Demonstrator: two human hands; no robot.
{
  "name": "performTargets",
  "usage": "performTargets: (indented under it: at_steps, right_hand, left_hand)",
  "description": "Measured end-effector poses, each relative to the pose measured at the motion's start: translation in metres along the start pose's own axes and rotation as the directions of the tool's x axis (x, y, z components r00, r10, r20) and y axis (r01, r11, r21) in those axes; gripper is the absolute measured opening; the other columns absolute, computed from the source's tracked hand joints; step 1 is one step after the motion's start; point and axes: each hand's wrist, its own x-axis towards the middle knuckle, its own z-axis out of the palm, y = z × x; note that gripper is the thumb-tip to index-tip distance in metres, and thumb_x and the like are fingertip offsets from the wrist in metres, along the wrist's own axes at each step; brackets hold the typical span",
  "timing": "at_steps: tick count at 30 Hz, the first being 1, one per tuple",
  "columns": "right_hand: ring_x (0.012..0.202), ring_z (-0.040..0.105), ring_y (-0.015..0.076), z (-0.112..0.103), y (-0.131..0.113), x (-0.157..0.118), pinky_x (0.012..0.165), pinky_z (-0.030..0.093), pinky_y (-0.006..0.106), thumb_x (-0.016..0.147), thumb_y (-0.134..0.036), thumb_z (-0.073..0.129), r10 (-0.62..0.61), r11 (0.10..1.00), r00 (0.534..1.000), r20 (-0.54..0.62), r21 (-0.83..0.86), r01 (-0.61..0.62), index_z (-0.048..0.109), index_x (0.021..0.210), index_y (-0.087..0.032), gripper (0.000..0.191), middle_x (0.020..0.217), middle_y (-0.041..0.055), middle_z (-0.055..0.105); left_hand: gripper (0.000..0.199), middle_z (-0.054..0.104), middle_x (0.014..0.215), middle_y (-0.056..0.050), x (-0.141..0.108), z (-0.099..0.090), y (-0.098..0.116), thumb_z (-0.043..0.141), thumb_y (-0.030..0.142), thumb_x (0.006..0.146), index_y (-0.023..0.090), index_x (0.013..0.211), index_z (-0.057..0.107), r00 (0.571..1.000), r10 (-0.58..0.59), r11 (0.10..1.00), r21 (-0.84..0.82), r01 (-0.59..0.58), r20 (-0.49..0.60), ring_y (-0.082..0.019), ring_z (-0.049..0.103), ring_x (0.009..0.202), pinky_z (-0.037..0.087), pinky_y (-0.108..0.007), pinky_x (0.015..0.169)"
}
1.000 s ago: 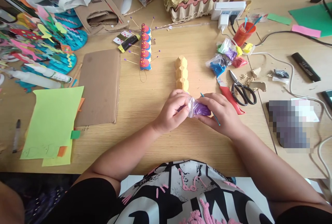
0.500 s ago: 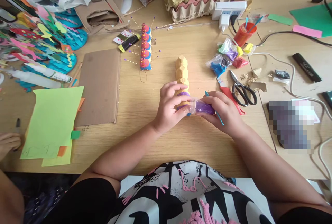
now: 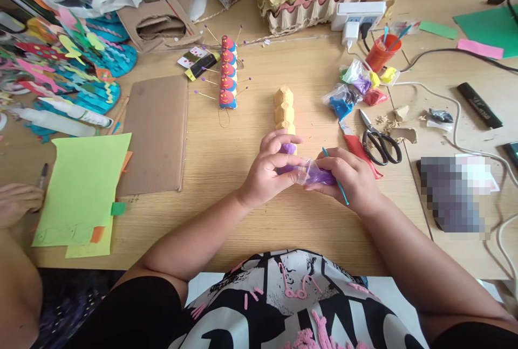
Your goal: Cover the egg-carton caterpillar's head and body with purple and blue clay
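My left hand (image 3: 269, 168) pinches the open end of a small clear bag of purple clay (image 3: 320, 176) between thumb and finger. My right hand (image 3: 351, 180) grips the filled end of that bag, with a thin blue modelling stick (image 3: 342, 191) also held under its fingers. Just behind my left hand lies a yellow egg-carton strip (image 3: 284, 103) of rounded bumps. Purple clay covers its near bumps, and my left fingers partly hide them. Farther left stands a finished-looking caterpillar strip (image 3: 228, 74) in red and blue, with purple-tipped sticks poking from its sides.
Scissors (image 3: 378, 138), a red packet (image 3: 360, 149) and bagged clay (image 3: 343, 102) lie to the right. A red cup (image 3: 382, 53) and power strip (image 3: 358, 14) stand behind. Cardboard (image 3: 156, 136) and green paper (image 3: 83, 187) lie left, near another person's hand (image 3: 18, 203) with a pen.
The bag's open end has shifted slightly between my hands, and its plastic looks more crumpled. My left fingers have lowered a little. The other person's hand and pen have moved up and right.
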Motion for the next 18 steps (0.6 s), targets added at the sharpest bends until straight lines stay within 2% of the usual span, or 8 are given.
performTargets:
  at_steps: [3,7,14,18]
  right_hand:
    - [0.077,0.069,0.0206,0.0016,-0.0011,0.0000,0.064,0.056,0.032,0.091,-0.049,0.081,0.039,0.998,0.997,-0.065,0.050,-0.035,0.062,0.114,-0.022,0.040,0.093,0.0073,0.070]
    - [0.073,0.067,0.0193,0.0035,-0.0013,-0.0003,0.061,0.055,0.031,0.088,-0.049,0.084,0.071,0.993,0.992,-0.104,0.101,-0.061,0.063,0.112,-0.023,0.041,0.089,0.0048,0.069]
    - [0.072,0.066,0.0186,0.0022,-0.0027,0.0002,0.060,0.055,0.030,0.087,-0.049,0.085,0.050,0.989,0.994,-0.100,0.146,-0.035,0.064,0.111,-0.023,0.041,0.087,0.0044,0.068]
    - [0.071,0.066,0.0181,0.0028,-0.0047,0.0011,0.060,0.055,0.029,0.088,-0.051,0.083,0.058,0.982,0.995,-0.084,0.182,-0.042,0.063,0.107,-0.023,0.040,0.086,0.0041,0.067]
  left_hand:
    - [0.018,0.069,0.133,-0.007,0.0011,-0.0014,0.0026,0.081,0.042,0.090,0.032,0.105,0.083,1.000,0.016,0.999,-0.038,-0.016,-0.008,-0.026,0.050,0.142,0.043,-0.054,0.126]
    - [0.017,0.069,0.128,-0.006,0.0015,-0.0024,0.0062,0.081,0.043,0.089,0.031,0.102,0.082,0.999,0.031,1.000,0.004,-0.031,-0.041,-0.026,0.049,0.143,0.041,-0.053,0.127]
    - [0.022,0.065,0.140,-0.006,0.0006,-0.0022,0.0065,0.078,0.046,0.091,0.030,0.106,0.080,0.995,0.102,0.994,0.032,-0.102,0.001,-0.026,0.044,0.146,0.042,-0.052,0.126]
    - [0.022,0.066,0.137,-0.007,-0.0006,-0.0014,0.0067,0.078,0.047,0.090,0.030,0.104,0.080,0.994,0.111,0.994,0.010,-0.111,0.013,-0.026,0.046,0.144,0.045,-0.050,0.122]
